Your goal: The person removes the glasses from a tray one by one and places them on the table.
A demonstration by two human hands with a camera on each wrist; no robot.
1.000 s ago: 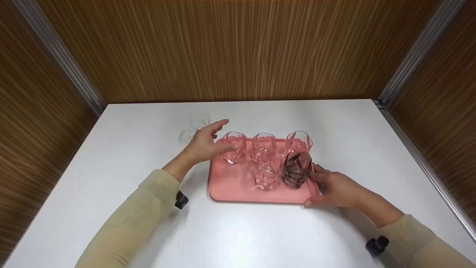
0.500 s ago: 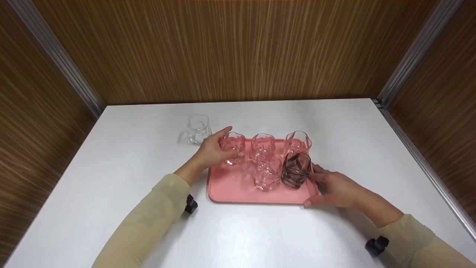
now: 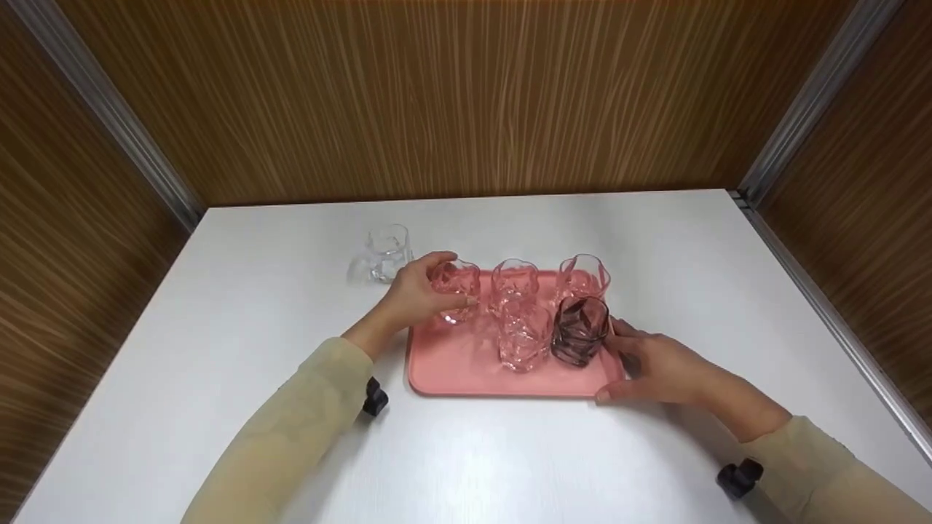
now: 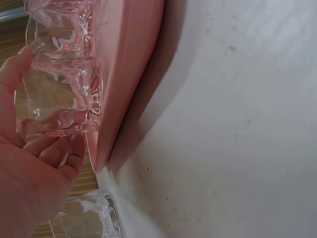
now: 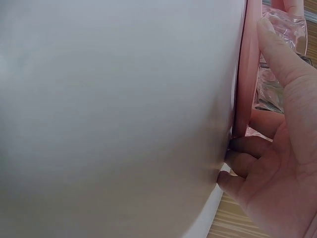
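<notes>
Head view high, downward; wrist views close; all share tray (image 3: 466, 364).

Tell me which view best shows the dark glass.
The head view: the dark glass stands whole and upright on the pink tray, beside the right hand. The right wrist view catches only a blurred sliver past the thumb. The left wrist view misses it.
</notes>
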